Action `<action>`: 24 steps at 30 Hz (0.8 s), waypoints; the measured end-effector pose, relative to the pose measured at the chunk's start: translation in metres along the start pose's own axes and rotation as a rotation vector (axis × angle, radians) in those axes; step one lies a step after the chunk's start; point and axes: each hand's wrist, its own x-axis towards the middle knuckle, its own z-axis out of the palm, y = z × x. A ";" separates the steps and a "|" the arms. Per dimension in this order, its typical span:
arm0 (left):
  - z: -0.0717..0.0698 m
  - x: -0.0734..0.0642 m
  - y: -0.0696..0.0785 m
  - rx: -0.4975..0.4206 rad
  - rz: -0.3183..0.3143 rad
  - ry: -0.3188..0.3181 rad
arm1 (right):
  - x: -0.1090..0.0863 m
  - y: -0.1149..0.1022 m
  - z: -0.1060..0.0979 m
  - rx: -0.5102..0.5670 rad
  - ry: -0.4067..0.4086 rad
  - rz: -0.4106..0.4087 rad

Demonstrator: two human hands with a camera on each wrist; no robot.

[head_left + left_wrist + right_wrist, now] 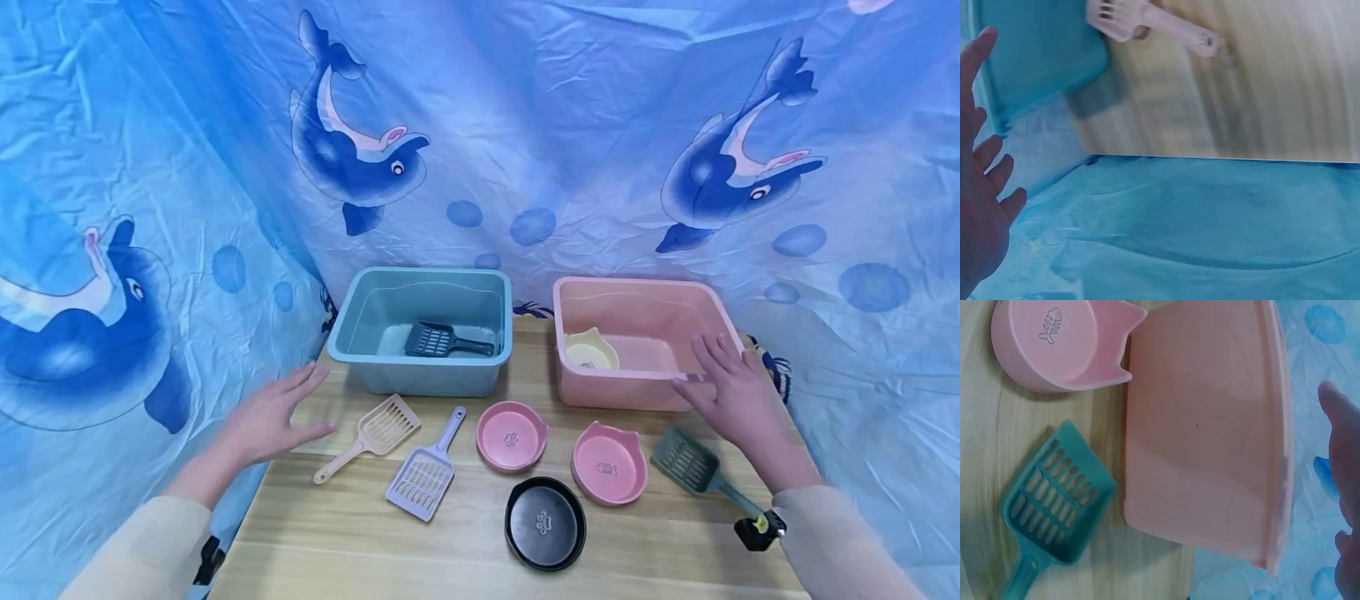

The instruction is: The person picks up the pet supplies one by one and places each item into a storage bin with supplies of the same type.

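Note:
My left hand (272, 417) hovers with spread fingers left of the blue bin (420, 375), near a beige litter scoop (386, 425); it holds nothing. Over the right front rim of the pink bin (622, 392) is my right hand (731, 392), fingers extended and also holding nothing. A dark litter scoop (431, 339) lies inside the blue bin. The pink bin contains a cream cat-eared bowl (592, 350). Below my right hand, a green litter scoop (686, 460) rests on the table, seen closely in the right wrist view beside a pink cat-eared bowl (1063, 347).
On the wooden table (330, 542) also lie a lilac litter scoop (423, 479), a round pink bowl (512, 435) with one small point, and a black bowl (545, 525) near the front. Blue dolphin-printed cloth (480, 125) hangs behind and along the sides.

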 end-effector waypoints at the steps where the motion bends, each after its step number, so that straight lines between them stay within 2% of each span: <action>1: 0.004 -0.002 -0.002 -0.003 0.005 0.002 | 0.000 -0.001 0.003 0.003 -0.002 0.004; 5: 0.019 -0.007 -0.006 -0.023 0.023 0.000 | 0.000 -0.003 0.014 0.013 0.006 0.029; 15: 0.064 -0.009 -0.015 -0.114 -0.004 -0.012 | -0.007 -0.002 0.029 0.007 0.012 0.114; 24: 0.091 -0.018 -0.012 -0.163 -0.039 -0.002 | -0.010 0.000 0.041 0.002 0.012 0.129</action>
